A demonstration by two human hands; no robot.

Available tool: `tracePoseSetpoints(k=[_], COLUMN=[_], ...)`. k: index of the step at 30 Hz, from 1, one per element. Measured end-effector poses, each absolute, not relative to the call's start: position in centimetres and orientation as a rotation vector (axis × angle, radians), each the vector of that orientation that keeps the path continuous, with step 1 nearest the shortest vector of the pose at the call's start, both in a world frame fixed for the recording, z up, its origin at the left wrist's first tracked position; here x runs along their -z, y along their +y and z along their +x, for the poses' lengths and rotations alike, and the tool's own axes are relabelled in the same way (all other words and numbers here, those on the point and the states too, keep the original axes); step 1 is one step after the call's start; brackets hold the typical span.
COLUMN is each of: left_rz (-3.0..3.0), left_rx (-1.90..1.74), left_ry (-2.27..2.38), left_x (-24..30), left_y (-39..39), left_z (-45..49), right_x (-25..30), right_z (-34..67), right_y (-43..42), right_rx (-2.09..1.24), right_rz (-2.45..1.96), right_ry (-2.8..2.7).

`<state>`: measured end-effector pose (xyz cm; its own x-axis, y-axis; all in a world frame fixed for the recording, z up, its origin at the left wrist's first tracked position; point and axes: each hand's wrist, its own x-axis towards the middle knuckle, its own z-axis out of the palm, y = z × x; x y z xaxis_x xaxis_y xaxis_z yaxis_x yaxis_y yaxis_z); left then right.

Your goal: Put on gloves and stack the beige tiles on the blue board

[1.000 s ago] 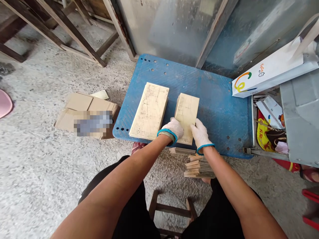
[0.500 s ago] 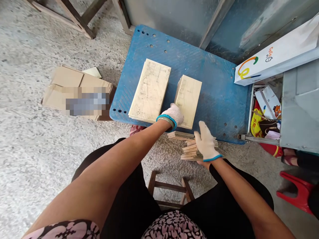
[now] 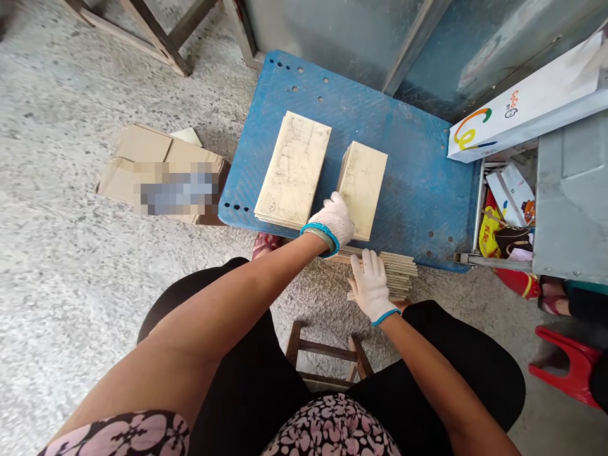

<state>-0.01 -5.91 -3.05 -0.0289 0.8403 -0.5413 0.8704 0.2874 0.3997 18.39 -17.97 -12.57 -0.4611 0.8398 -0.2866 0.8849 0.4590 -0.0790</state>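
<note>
Two stacks of pale thin boards lie on a blue plastic platform (image 3: 408, 171): a long stack (image 3: 294, 168) on the left and a shorter stack (image 3: 363, 187) beside it. My left hand (image 3: 335, 218), in a white glove, is closed on the near left corner of the shorter stack. A loose pile of thin boards (image 3: 396, 269) sits on the floor below the platform's near edge. My gloved right hand (image 3: 370, 282) lies flat on that pile with its fingers stretched out.
A flattened cardboard box (image 3: 161, 174) lies on the concrete floor at left. A white paper bag (image 3: 522, 104) and a grey drawer of clutter (image 3: 506, 215) are at right. A small wooden stool (image 3: 327, 361) stands between my legs, a red stool (image 3: 567, 364) at far right.
My right hand left the shorter stack, dropped to the pile of boards on the floor and shifted left across it. My left hand stayed on the stack's corner.
</note>
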Motion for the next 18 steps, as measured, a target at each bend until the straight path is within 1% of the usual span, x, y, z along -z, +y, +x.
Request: tracePoseSetpoints(k=[3,6,11,14,18], left_rz=[1.526,1.519,1.502,1.519,1.448], left_rx=[-0.058,-0.123,-0.166,-0.136,0.0], left_ry=[1.846,1.855,1.82,1.692,1.519], left_x=[2.6,2.3,1.6,1.1,1.4], left_y=[-5.7,-5.5,-5.8,-6.2,-6.7], left_z=[-0.5,-0.8,-0.8,-0.9,-1.5], right_x=[12.3,12.2,12.3,12.2,11.1], right_z=[18.7,18.9,18.5,18.1,18.4], right_y=[-18.4,-18.8,-18.4,-17.5,-15.6], right_rx=[0.348,0.459,0.634,0.704,0.753], right_rz=[1.51,1.446,1.39,1.348,1.417], right_ry=[2.548,2.589,2.363,2.269,2.243])
